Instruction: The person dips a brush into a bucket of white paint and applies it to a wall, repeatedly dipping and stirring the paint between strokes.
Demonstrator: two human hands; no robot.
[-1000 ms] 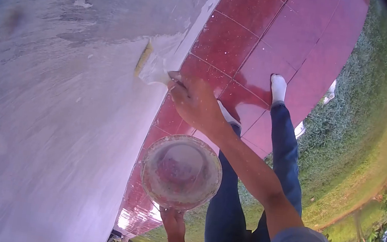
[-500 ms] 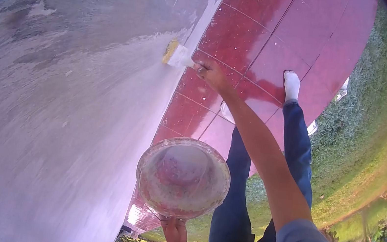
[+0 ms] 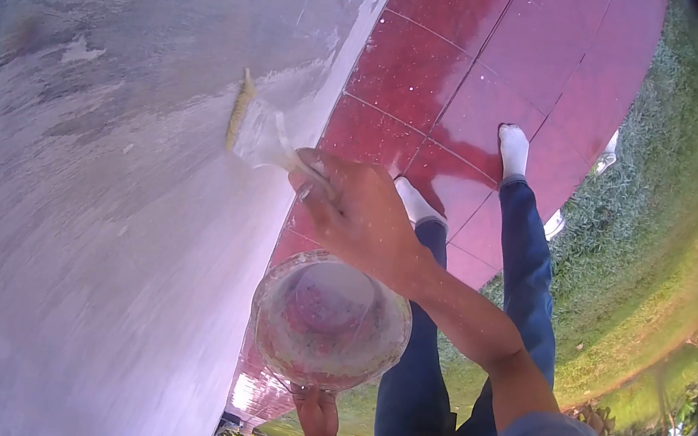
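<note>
My right hand (image 3: 368, 212) is closed around the handle of a wide brush (image 3: 266, 139), whose pale bristles are at the grey-white wall (image 3: 124, 231). Below it, my left hand (image 3: 317, 412) is closed at the near edge of a round, paint-smeared bucket (image 3: 328, 367), where a thin wire handle shows. The bucket hangs beside the wall, with whitish liquid visible inside. Part of its far rim lies just below my right wrist.
Red floor tiles (image 3: 407, 57) with white specks run along the wall's base. My two feet in white socks (image 3: 513, 150) stand on them. Grass (image 3: 635, 214) borders the tiles on the right, and white objects lie at that edge. Trees and plants show at the bottom.
My right hand has come closer to the camera and moved down, and the brush has shifted left and down over the wall. The bucket has barely moved. More of one foot shows.
</note>
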